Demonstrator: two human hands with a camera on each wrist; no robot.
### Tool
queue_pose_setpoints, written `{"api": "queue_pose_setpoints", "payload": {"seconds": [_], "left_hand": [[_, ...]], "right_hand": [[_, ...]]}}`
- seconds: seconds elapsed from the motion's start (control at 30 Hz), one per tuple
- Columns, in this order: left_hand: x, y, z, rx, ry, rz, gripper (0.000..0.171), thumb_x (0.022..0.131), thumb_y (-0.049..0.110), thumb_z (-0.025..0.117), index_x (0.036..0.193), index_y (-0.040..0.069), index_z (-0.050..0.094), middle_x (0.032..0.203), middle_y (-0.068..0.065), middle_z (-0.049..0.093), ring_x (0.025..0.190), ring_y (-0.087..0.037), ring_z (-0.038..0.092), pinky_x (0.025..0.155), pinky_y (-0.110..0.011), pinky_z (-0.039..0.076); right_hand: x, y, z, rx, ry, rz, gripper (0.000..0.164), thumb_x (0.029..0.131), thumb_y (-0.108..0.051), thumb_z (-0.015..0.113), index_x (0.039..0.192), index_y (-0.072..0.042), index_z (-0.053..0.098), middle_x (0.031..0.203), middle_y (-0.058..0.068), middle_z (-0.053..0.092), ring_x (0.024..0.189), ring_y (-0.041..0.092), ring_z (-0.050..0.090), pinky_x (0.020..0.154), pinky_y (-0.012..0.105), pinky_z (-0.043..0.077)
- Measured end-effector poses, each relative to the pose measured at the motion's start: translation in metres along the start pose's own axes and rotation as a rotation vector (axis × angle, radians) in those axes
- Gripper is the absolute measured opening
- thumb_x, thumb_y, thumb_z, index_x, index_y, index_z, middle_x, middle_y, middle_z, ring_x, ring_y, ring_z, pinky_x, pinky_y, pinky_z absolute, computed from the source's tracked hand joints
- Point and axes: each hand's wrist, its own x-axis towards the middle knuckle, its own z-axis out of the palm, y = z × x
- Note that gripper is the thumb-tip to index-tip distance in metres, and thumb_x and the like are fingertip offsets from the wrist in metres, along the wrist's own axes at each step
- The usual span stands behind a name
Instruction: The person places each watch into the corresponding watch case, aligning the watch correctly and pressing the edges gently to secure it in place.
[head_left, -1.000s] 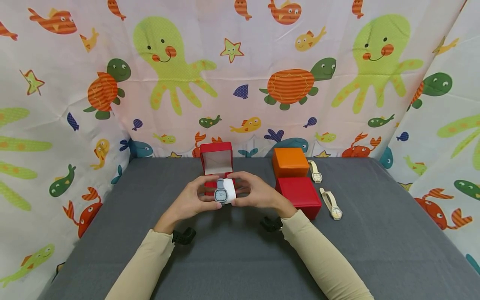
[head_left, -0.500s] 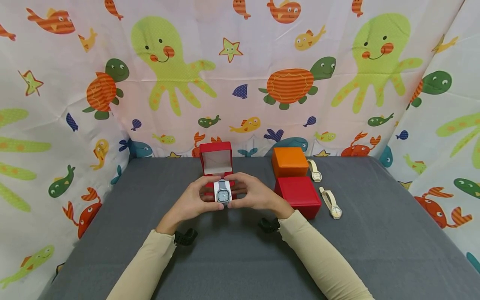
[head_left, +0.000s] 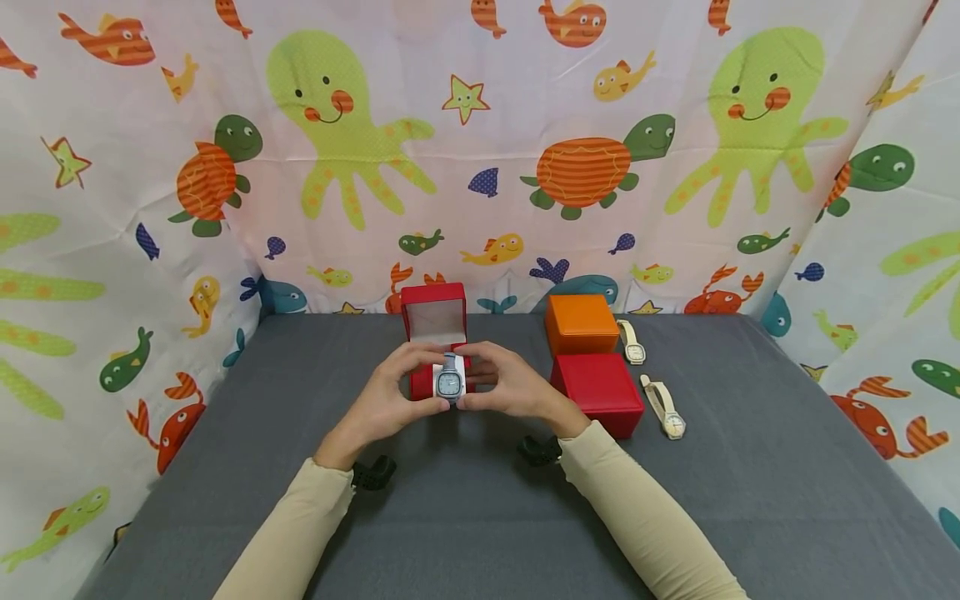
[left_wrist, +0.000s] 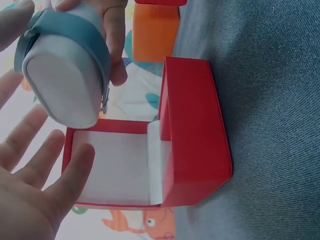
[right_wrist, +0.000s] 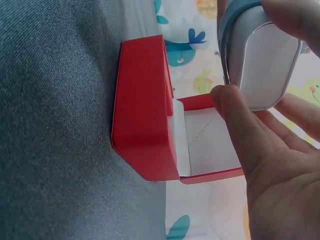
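A watch [head_left: 449,384] with a blue-grey strap and square dial is wrapped around a white watch pillow [left_wrist: 60,85]. My left hand [head_left: 390,392] pinches this bundle from the left, thumb at the near side and forefinger at the far side. From the other side my right hand [head_left: 513,385] grips it the same way. The other left fingers are spread apart below the pillow in the left wrist view. Just beyond hangs the open lid of a red watch box [right_wrist: 142,105]; the pillow is held above the box, its flat white end showing in both wrist views.
To the right stand a closed red box [head_left: 597,392] and an orange box [head_left: 580,325] behind it. Two pale-strapped watches, one upper [head_left: 632,343] and one lower [head_left: 663,408], lie beside them on the grey cloth [head_left: 450,533]. A patterned curtain [head_left: 480,225] rises behind.
Between both hands the watch pillow has turned, bringing the dial from its left side to the middle. The bundle has then shifted slightly away, toward the open red box.
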Motion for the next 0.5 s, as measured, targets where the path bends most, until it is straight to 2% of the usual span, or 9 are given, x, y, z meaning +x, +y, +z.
{"api": "queue_pose_setpoints", "payload": {"seconds": [0.13,0.3,0.5], "left_hand": [[0.0002,0.0029,0.0016,0.070,-0.001,0.047,0.050,0.075,0.018,0.082,0.122,0.017,0.064,0.134,-0.002,0.049,0.122,-0.020,0.042,0.089,-0.054,0.049],[-0.0003,0.0033,0.0033,0.114,0.013,0.069,0.047,0.075,0.016,0.082,0.119,0.015,0.067,0.132,-0.006,0.051,0.121,-0.021,0.042,0.089,-0.055,0.048],[-0.0005,0.0002,0.0053,0.138,0.041,0.095,0.043,0.075,0.016,0.082,0.116,0.014,0.067,0.131,-0.005,0.052,0.119,-0.020,0.046,0.088,-0.051,0.050]], "right_hand": [[-0.0002,-0.0006,0.0011,-0.008,-0.001,-0.004,0.067,0.079,-0.019,0.079,0.137,-0.014,0.047,0.126,0.002,0.051,0.109,0.021,0.061,0.093,0.046,0.048],[-0.0004,-0.0012,0.0026,0.001,-0.006,0.004,0.067,0.079,-0.015,0.079,0.137,-0.012,0.046,0.127,0.003,0.051,0.110,0.022,0.060,0.094,0.042,0.048],[0.0003,-0.0020,0.0040,0.035,-0.011,-0.031,0.067,0.079,-0.005,0.076,0.138,-0.001,0.043,0.127,0.014,0.048,0.113,0.036,0.057,0.095,0.054,0.044]]}}
